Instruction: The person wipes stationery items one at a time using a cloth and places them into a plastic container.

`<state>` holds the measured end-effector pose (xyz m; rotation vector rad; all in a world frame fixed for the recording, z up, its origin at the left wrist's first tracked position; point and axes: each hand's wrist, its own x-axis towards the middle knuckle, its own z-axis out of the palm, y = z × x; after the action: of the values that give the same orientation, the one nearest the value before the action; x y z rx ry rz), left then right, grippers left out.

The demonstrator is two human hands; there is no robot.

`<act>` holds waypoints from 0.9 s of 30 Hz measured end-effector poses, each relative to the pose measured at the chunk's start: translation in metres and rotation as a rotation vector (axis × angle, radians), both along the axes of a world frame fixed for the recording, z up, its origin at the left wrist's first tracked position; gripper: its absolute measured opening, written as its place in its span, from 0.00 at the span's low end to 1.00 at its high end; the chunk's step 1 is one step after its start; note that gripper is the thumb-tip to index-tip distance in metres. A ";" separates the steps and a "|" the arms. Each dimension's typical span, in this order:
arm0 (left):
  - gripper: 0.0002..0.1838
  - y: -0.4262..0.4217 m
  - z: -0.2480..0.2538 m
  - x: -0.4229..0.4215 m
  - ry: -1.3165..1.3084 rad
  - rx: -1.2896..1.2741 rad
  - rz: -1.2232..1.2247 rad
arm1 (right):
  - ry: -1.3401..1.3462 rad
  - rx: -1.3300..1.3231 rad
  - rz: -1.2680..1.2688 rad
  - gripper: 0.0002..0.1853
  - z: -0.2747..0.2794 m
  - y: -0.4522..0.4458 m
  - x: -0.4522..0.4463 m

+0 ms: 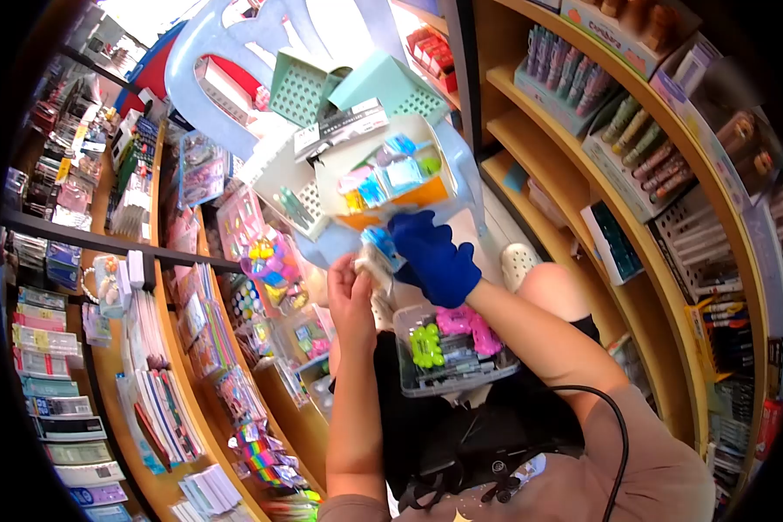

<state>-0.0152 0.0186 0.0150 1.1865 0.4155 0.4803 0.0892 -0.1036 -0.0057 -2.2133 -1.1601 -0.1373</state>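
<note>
In front of my lap, my left hand [350, 291] is bare, its fingers closed on the whitish lower end of a small blue-and-white packet [379, 257]. My right hand [433, 259], in a dark blue glove, grips the packet's blue upper side; its fingertips are partly hidden. Just beyond stands an open box [376, 214] with an orange front, holding several blue, yellow and green packets [400, 170]. Below my hands, a clear plastic bin [457, 384] rests by my lap. Inside it are dark pens [461, 361], a lime-green knobbly piece [426, 345] and pink ones [470, 328].
A light blue plastic chair [209, 65] carries the box, mint-green perforated baskets [391, 83] and a white basket [274, 178]. Wooden shelves with pens [687, 287] curve along my right. Shelves of notebooks and packets [161, 409] stand on my left. A cable [622, 426] crosses my right arm.
</note>
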 end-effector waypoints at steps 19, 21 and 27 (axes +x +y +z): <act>0.36 -0.051 -0.002 0.010 -0.057 1.028 -0.055 | 0.903 0.632 0.273 0.27 -0.081 -0.021 0.030; 0.38 -0.051 0.003 0.009 -0.052 1.125 0.098 | 0.583 0.372 0.266 0.25 -0.035 -0.027 0.023; 0.40 -0.042 -0.003 0.006 0.063 0.823 0.100 | 0.023 0.262 0.205 0.16 0.012 -0.030 0.017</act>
<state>-0.0092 -0.0230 0.0115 1.9839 0.3365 0.7362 0.1067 -0.1337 0.0064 -1.8529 -1.2710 -0.1674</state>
